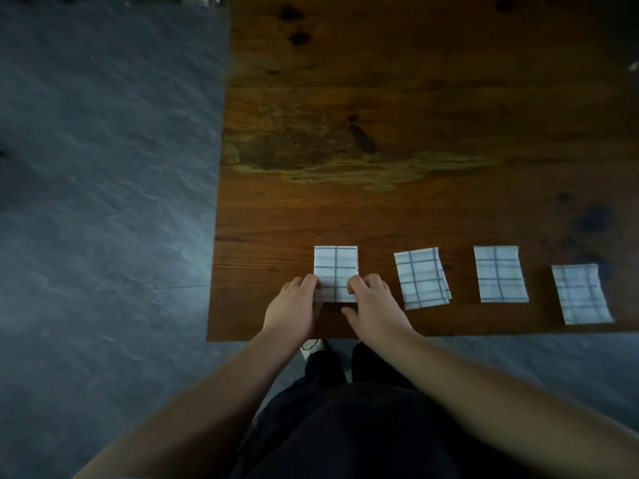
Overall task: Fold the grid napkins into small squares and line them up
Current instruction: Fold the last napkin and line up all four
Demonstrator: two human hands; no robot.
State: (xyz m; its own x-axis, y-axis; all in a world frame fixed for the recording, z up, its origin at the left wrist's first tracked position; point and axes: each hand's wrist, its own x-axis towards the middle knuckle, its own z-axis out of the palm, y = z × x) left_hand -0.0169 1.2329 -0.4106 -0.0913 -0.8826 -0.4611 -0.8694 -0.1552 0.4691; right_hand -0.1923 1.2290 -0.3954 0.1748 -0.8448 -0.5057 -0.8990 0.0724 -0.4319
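A dark brown wooden table fills the right and centre of the frame, its planks marked by black knots and a pale, worn streak mid-frame. Grey, rough-textured stone floor covers the left side and lower right, with a thin seam. Lighting is dim.

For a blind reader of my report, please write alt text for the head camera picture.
A person's left hand and right hand hold the near end of the leftmost napkin in a row of four folded grid napkins on a wooden table. The second napkin, third napkin and fourth napkin lie apart to its right.
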